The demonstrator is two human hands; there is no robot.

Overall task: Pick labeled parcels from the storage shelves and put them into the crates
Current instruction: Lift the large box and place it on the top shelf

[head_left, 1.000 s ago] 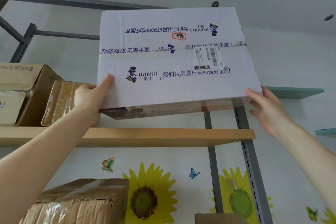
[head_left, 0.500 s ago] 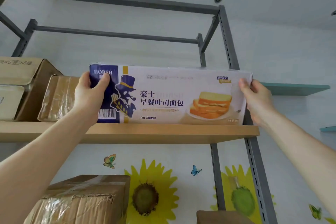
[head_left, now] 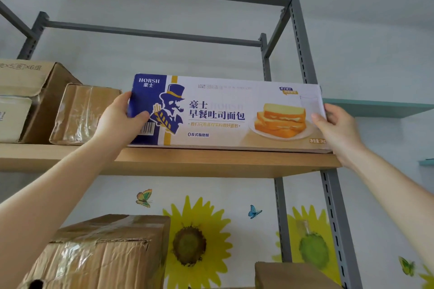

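From my remote seat, the biggest thing in view was the grey metal rack [head_left: 303, 54], its slotted uprights and crossbars rising against a pale wall. A wooden shelf [head_left: 211, 163] ran across it from the left edge to the right-hand upright.

On the right part of that shelf stood the task's parcel, a long printed bread box [head_left: 223, 110], white with a blue panel at its left end and a picture of sliced toast at its right. It was upright on its long side, its lower edge along the front of the board; I could not tell whether its weight lay on the wood or in the hands.

Below the shelf, at the near left, sat a taped brown carton [head_left: 105, 253]. On the shelf at the far left was an open-flapped carton [head_left: 35, 91], and between it and the bread box leaned a film-wrapped parcel [head_left: 82, 112], just beside the box's left end.

The left hand [head_left: 117, 122] grasped the box's left end, thumb across the blue panel, fingers out of sight behind. The right hand [head_left: 338, 129] clasped the right end, thumb on the front face, fingers wrapped behind the edge.

A smaller carton [head_left: 288, 274] showed at the bottom right. A sunflower sticker [head_left: 190, 244] decorated the wall, a teal ledge [head_left: 375, 108] jutted out at the right, and a blue butterfly sticker [head_left: 253, 211] sat beneath the shelf.
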